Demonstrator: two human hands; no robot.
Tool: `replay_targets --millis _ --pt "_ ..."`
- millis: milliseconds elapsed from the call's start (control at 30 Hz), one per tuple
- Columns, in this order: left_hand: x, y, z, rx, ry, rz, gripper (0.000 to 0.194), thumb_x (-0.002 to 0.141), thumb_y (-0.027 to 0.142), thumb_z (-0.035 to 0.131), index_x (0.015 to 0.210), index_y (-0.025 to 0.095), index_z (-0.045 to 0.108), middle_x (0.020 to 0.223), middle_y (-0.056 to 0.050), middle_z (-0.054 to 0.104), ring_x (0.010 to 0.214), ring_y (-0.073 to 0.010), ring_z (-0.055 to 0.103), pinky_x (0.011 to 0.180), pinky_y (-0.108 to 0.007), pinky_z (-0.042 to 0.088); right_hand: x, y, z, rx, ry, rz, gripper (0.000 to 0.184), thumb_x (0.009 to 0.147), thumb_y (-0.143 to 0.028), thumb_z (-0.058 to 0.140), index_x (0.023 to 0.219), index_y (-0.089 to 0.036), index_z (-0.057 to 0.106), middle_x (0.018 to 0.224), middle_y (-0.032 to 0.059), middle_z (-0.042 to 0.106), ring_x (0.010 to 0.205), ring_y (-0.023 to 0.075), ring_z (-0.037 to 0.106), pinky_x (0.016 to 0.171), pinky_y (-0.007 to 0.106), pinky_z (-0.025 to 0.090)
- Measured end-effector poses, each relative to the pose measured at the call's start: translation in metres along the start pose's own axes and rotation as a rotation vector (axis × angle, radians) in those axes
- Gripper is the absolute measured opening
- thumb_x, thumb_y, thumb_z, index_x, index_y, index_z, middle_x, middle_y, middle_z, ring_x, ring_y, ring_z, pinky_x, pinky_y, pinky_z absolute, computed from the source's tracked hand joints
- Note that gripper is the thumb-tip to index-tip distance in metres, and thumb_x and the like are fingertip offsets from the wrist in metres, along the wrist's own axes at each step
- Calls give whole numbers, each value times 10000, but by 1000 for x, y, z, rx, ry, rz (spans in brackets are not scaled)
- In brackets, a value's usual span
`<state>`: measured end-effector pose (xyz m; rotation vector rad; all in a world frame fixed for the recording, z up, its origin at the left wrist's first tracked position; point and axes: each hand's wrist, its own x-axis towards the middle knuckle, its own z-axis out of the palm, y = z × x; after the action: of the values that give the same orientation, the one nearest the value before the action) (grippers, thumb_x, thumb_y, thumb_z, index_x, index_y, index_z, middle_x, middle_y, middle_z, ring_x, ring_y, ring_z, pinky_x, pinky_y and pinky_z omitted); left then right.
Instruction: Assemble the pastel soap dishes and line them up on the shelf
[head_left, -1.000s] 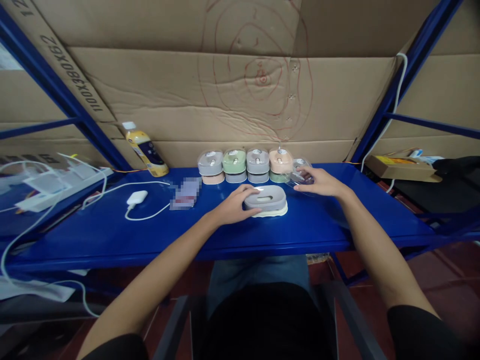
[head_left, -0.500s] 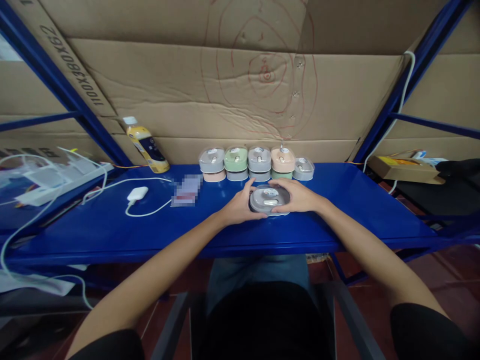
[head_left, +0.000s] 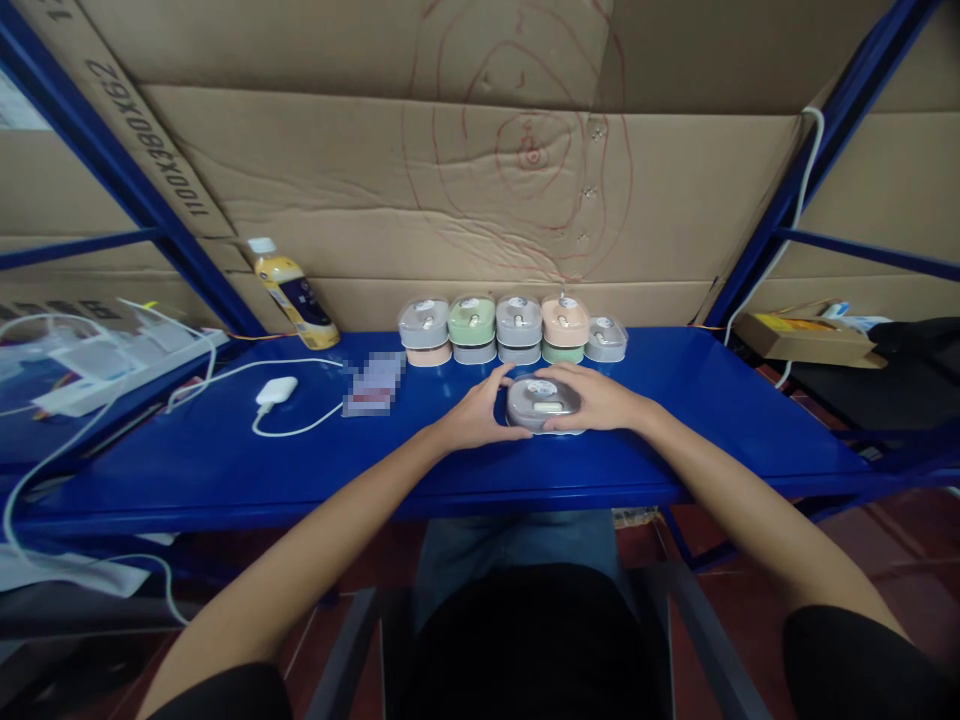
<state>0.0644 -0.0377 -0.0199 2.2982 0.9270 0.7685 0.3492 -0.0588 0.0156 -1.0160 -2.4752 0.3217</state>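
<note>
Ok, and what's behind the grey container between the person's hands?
Behind the grey lidded container, held by the left hand and right hand, is bare blue shelf, then a row of stacked pastel containers. The shelf beneath it is covered.

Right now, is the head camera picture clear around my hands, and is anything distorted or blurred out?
In the head view, the gray lidded container between the left hand and right hand looks sharp; the wide lens leans the blue shelf upright steeply inward; a pixelated patch hides whatever lies there.
</note>
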Motion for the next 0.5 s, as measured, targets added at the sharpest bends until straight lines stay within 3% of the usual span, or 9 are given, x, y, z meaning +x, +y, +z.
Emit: replay_targets --millis 167,300,400,500 --pt "-2 2 -3 99 18 -45 914 879 588 799 1610 224 388 1426 -150 679 1419 -376 622 1240 -582 467 -64 13 -34 -111 6 238 904 838 -734 809 1575 -260 589 1462 164 680 1284 412 703 1096 581 585" --pt "0 3 0 120 10 -43 806 924 573 736 1576 225 414 1419 -145 675 1410 -367 619 1226 -575 477 -122 53 -71 -224 33 437 895 845 -793 749 1558 -277 588 1470 156 682 1310 406 690 1139 571 552" --pt "1 4 1 139 6 -39 769 931 564 717 1558 220 434 1409 -143 674 1387 -359 626 1216 -559 486 -133 97 -93 -336 59 737 958 853 -837 701 1577 -227 554 1459 212 683 1314 429 685 1120 549 553" --pt "0 4 0 162 -8 -49 746 937 560 701 1549 216 449 1411 -143 673 1388 -356 617 1220 -550 485 -111 139 -101 -408 106 1055 970 1004 -856 406 1599 -97 511 1533 374 584 1347 519 656 1104 619 519"
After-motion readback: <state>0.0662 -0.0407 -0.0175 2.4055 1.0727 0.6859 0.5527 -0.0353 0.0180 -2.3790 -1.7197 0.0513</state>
